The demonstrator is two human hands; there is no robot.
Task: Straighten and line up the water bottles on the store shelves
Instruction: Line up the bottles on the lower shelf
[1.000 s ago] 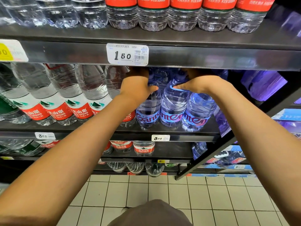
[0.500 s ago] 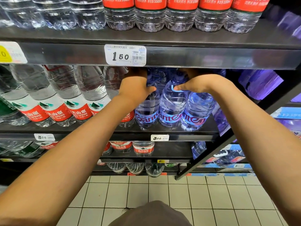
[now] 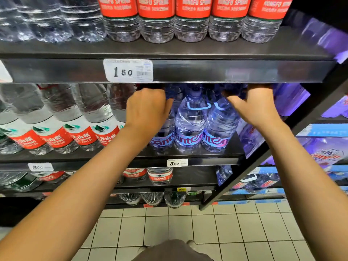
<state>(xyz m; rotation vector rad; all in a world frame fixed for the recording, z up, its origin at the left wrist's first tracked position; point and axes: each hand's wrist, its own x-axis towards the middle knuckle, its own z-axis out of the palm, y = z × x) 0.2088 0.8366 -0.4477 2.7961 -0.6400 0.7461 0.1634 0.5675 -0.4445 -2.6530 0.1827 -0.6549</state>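
Blue-tinted bottles [image 3: 190, 125], three in front, are standing under the 1.50 price tag [image 3: 128, 70]. My left hand [image 3: 147, 110] is curling round the leftmost one's shoulder; my right hand [image 3: 257, 108] is gripping the rightmost one's top, fingertips hidden. Red-labelled bottles [image 3: 79, 127] are leaning left of them.

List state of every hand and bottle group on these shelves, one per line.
left hand: curled round the top of the left blue bottle
right hand: gripping the top of the right blue bottle
middle blue bottle: upright, untouched, handle facing out
big red-label bottles: upright in a row, labels forward
small red-label bottles: upright, lined up on the top shelf
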